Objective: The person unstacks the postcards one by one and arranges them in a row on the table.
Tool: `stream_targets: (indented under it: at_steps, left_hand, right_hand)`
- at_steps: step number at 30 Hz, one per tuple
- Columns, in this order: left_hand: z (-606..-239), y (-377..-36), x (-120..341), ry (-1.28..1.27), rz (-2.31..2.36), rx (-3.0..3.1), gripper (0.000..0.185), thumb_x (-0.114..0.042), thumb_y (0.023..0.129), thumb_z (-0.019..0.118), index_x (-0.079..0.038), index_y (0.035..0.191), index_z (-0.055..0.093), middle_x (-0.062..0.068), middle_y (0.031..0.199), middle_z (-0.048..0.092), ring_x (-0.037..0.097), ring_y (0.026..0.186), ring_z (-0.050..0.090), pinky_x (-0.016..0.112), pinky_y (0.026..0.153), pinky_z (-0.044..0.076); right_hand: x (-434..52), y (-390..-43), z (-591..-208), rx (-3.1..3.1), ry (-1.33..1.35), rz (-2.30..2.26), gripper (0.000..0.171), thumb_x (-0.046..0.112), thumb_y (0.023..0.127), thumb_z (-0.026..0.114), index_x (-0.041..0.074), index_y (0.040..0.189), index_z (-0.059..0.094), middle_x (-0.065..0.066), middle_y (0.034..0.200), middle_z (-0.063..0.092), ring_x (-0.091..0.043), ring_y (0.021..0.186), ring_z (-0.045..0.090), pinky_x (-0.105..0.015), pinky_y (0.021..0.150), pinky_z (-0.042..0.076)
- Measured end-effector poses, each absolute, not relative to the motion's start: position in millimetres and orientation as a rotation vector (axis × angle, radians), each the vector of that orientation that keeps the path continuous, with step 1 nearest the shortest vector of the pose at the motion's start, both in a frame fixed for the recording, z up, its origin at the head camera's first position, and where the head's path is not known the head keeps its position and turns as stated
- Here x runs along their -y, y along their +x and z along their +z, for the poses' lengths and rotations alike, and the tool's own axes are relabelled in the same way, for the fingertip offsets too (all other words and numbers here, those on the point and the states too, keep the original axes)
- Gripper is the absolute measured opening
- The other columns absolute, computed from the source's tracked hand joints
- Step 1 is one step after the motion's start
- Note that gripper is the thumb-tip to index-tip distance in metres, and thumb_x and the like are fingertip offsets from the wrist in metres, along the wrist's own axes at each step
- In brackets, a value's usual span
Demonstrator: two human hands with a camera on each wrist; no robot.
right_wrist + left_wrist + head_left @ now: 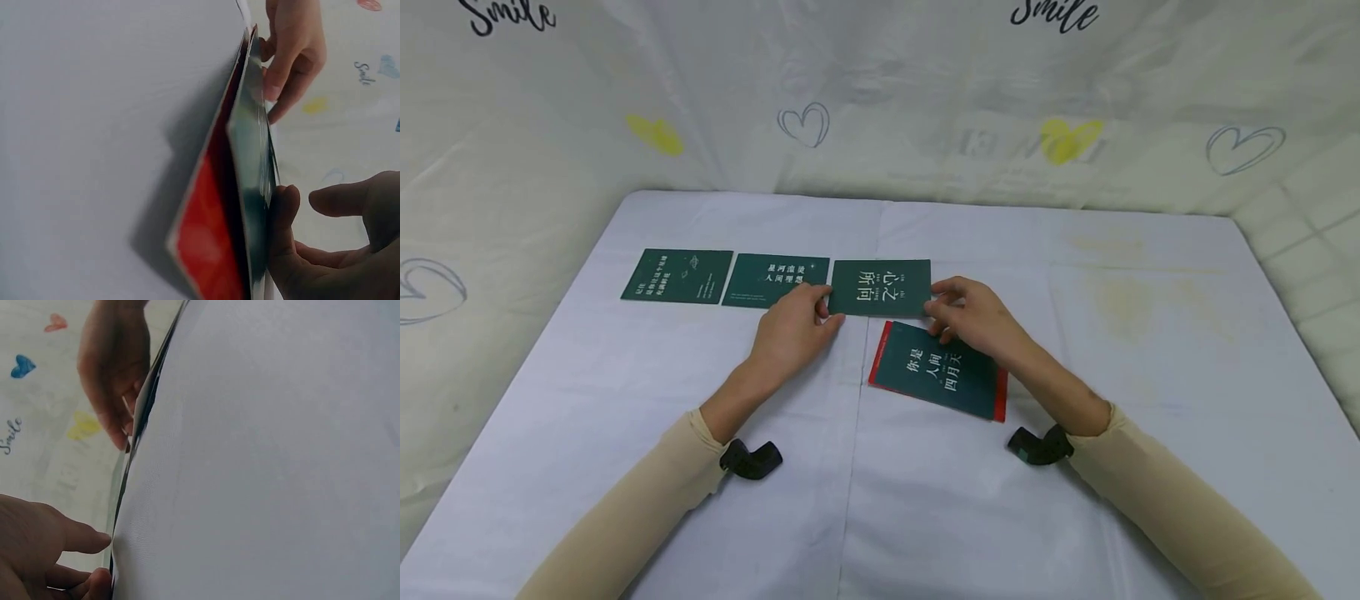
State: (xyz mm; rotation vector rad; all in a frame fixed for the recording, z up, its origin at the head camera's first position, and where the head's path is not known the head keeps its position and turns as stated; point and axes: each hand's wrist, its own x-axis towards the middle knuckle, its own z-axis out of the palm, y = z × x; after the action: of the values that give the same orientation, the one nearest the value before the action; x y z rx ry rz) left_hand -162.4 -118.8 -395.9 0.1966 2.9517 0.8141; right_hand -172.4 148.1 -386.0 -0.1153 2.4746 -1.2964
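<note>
A person sits at a desk (625, 400) covered with a pale lilac cloth, both forearms in beige sleeves reaching forward. The left hand (792, 327) pinches the left edge of a dark green card (881, 287) with white characters, and the right hand (976, 315) pinches its right edge, so the card is held between the two hands near the middle of the desk. To its left, two more green cards lie flat in a row: the middle card (777, 280) just beside the held one, and the far-left card (678, 276) next to that. Just in front of the held card, under the right hand, lies a small stack of cards (937, 370), green on top with red edges showing beneath. Behind the desk hangs a cream sheet (880, 100) printed with hearts and the word Smile
</note>
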Motion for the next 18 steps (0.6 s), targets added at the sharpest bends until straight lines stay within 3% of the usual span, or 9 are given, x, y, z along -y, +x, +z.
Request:
stream_targets:
  at_steps: [18]
  left_hand:
    - [-394.9, -160.3, 117.6, 0.206, 0.872, -2.965, 0.055, -0.026, 0.097, 0.074, -0.005, 0.145, 0.058, 0.005, 0.096, 0.062, 0.020, 0.081, 0.058, 0.031, 0.065, 0.043]
  right_hand:
    - [-151.1, -171.6, -383.2, -2.555, -0.148, -1.201, 0.050, 0.027, 0.105, 0.061, 0.003, 0.148, 0.051, -0.018, 0.116, 0.071, -0.022, 0.081, 0.073, -0.034, 0.084, 0.058]
